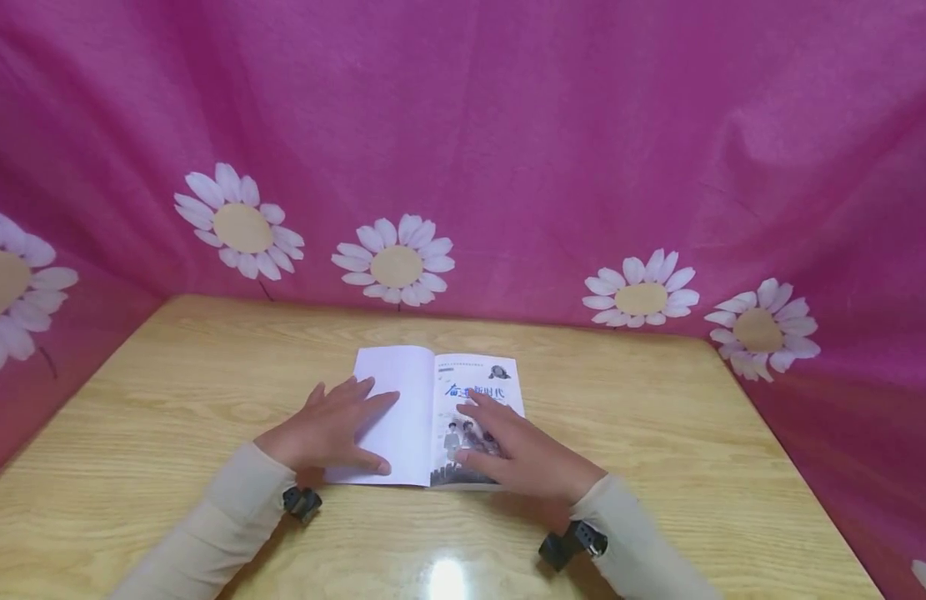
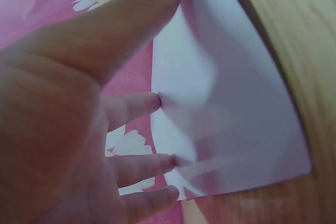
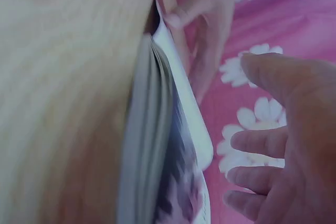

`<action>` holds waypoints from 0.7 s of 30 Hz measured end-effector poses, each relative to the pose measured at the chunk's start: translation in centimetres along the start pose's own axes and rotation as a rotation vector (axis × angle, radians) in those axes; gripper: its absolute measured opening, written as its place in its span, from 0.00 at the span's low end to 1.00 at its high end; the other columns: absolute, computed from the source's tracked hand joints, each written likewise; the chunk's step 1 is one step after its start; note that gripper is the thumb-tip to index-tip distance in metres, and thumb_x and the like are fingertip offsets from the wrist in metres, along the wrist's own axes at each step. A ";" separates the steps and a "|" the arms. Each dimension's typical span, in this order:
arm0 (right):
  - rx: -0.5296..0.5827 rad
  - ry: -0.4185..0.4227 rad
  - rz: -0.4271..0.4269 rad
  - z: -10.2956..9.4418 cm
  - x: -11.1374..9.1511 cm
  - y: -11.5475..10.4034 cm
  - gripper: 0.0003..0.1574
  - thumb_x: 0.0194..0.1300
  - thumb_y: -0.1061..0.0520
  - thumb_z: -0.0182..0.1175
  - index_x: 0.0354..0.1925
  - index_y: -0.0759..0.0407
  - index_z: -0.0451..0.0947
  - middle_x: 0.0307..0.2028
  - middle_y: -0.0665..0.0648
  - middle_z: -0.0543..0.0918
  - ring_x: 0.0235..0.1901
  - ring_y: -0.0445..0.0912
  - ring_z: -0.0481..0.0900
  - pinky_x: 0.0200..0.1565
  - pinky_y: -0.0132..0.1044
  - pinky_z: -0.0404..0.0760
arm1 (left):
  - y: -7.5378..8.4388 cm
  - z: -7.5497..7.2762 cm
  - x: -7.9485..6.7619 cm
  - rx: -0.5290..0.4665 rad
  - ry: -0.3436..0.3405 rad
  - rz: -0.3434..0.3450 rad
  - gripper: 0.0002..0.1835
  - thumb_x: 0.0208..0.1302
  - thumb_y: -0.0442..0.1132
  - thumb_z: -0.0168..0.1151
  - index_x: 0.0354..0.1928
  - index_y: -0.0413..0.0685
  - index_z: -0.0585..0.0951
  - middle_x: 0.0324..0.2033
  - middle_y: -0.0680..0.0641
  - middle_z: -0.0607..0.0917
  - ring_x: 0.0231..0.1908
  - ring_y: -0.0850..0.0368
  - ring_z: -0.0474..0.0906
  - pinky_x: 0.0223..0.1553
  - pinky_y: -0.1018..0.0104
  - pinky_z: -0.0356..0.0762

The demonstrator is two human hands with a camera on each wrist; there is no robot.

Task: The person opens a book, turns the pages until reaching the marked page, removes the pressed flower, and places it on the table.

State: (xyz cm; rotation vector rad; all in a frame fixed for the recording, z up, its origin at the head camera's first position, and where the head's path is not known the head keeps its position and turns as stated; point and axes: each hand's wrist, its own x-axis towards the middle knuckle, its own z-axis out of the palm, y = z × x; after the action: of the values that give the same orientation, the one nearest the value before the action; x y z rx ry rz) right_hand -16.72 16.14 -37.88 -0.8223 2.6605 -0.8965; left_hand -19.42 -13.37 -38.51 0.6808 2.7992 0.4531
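A book (image 1: 470, 371) lies spread on the wooden table, a blank white page or inside cover (image 1: 406, 375) at its left. Its right page carries blue lettering and a grey picture of several people. Across the white side rests my left hand (image 1: 335, 429), fingers spread; in the left wrist view its fingertips touch the white sheet (image 2: 247, 140). My right hand (image 1: 518, 450) hovers over the right page and covers part of the picture. The right wrist view shows a gap between these loosely extended fingers (image 3: 257, 142) and the book's page edges (image 3: 147, 129).
The light wooden table (image 1: 658, 417) extends around the book. Behind and at both sides hangs a pink cloth (image 1: 508, 150) printed with white daisies. Each wrist wears a dark strap with a small device, such as the left band (image 1: 302, 504).
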 end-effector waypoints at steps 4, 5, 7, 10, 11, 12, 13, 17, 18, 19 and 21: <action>0.008 0.035 0.048 -0.9 0.0 1.0 0.50 0.62 0.30 0.56 0.74 0.49 0.56 0.76 0.53 0.48 0.74 0.49 0.45 0.69 0.55 0.52 | -0.2 0.3 0.1 0.011 0.014 0.005 0.53 0.44 0.66 0.71 0.73 0.59 0.61 0.74 0.39 0.51 0.73 0.36 0.42 0.66 0.31 0.34; 0.005 0.040 0.063 -1.1 -0.1 1.2 0.51 0.62 0.29 0.57 0.74 0.48 0.55 0.76 0.53 0.47 0.74 0.49 0.44 0.69 0.56 0.52 | -0.2 0.4 0.1 0.010 0.014 0.005 0.54 0.44 0.66 0.71 0.73 0.59 0.61 0.74 0.39 0.51 0.73 0.36 0.41 0.66 0.31 0.34; -0.006 0.045 0.092 -1.4 -0.1 1.6 0.54 0.60 0.29 0.58 0.75 0.48 0.53 0.76 0.52 0.45 0.74 0.49 0.42 0.69 0.57 0.50 | -0.3 0.5 0.2 0.011 0.011 0.002 0.54 0.44 0.67 0.71 0.73 0.59 0.61 0.74 0.40 0.51 0.73 0.36 0.41 0.66 0.31 0.34; -0.020 0.051 0.122 -1.7 -0.2 2.3 0.56 0.59 0.29 0.59 0.75 0.49 0.51 0.76 0.53 0.45 0.74 0.51 0.42 0.69 0.59 0.49 | -0.3 0.5 0.2 0.004 0.002 -0.002 0.54 0.43 0.67 0.71 0.73 0.59 0.61 0.74 0.41 0.52 0.73 0.36 0.41 0.66 0.31 0.33; -0.025 0.055 0.123 -1.8 -0.3 2.5 0.57 0.59 0.29 0.60 0.75 0.50 0.51 0.76 0.54 0.45 0.74 0.52 0.43 0.68 0.59 0.48 | -0.3 0.6 0.3 0.004 -0.001 -0.001 0.54 0.44 0.67 0.71 0.73 0.59 0.61 0.74 0.41 0.52 0.73 0.36 0.42 0.66 0.31 0.33; -0.030 0.059 0.128 -1.9 -0.3 2.8 0.58 0.58 0.29 0.61 0.75 0.51 0.51 0.76 0.56 0.45 0.74 0.53 0.43 0.68 0.60 0.48 | -0.3 0.6 0.3 0.003 -0.002 0.000 0.54 0.44 0.67 0.71 0.73 0.59 0.61 0.74 0.41 0.52 0.73 0.37 0.42 0.66 0.31 0.33; -0.033 0.063 0.134 -1.9 -0.3 3.0 0.58 0.58 0.30 0.62 0.75 0.51 0.51 0.76 0.56 0.46 0.74 0.54 0.43 0.68 0.60 0.48 | -0.3 0.6 0.3 0.002 -0.003 0.001 0.54 0.44 0.67 0.71 0.73 0.59 0.61 0.74 0.41 0.53 0.73 0.37 0.42 0.66 0.31 0.33; -0.054 0.072 0.147 -2.1 -0.4 3.8 0.60 0.56 0.30 0.63 0.75 0.53 0.51 0.76 0.60 0.45 0.74 0.57 0.44 0.68 0.61 0.49 | -0.3 0.6 0.2 0.002 -0.010 0.002 0.54 0.44 0.67 0.71 0.73 0.58 0.61 0.74 0.41 0.53 0.73 0.37 0.43 0.66 0.31 0.33; -0.054 0.072 0.155 -2.0 -0.4 4.0 0.61 0.55 0.29 0.64 0.75 0.53 0.50 0.76 0.60 0.45 0.74 0.58 0.44 0.68 0.61 0.49 | -0.3 0.6 0.2 -0.001 -0.012 -0.001 0.54 0.44 0.67 0.71 0.73 0.58 0.61 0.74 0.41 0.53 0.73 0.37 0.43 0.66 0.31 0.33; -0.054 0.071 0.156 -2.0 -0.4 4.1 0.62 0.54 0.29 0.64 0.75 0.53 0.50 0.76 0.60 0.45 0.74 0.57 0.44 0.68 0.61 0.49 | -0.3 0.6 0.2 -0.001 -0.015 -0.004 0.54 0.44 0.67 0.71 0.73 0.59 0.61 0.74 0.41 0.53 0.73 0.37 0.43 0.66 0.31 0.33; -0.046 0.068 0.149 -2.0 -0.3 4.4 0.63 0.53 0.29 0.66 0.75 0.52 0.50 0.76 0.60 0.46 0.74 0.57 0.43 0.68 0.60 0.48 | -0.4 0.6 0.3 0.000 -0.018 -0.005 0.54 0.45 0.67 0.71 0.73 0.59 0.61 0.74 0.41 0.53 0.73 0.37 0.43 0.66 0.31 0.32</action>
State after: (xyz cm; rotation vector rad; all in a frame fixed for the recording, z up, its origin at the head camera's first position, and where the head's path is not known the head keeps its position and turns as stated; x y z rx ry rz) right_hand -19.17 20.16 -38.97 -0.6033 2.7676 -0.8439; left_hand -19.63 -13.42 -39.27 0.6745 2.7834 0.4434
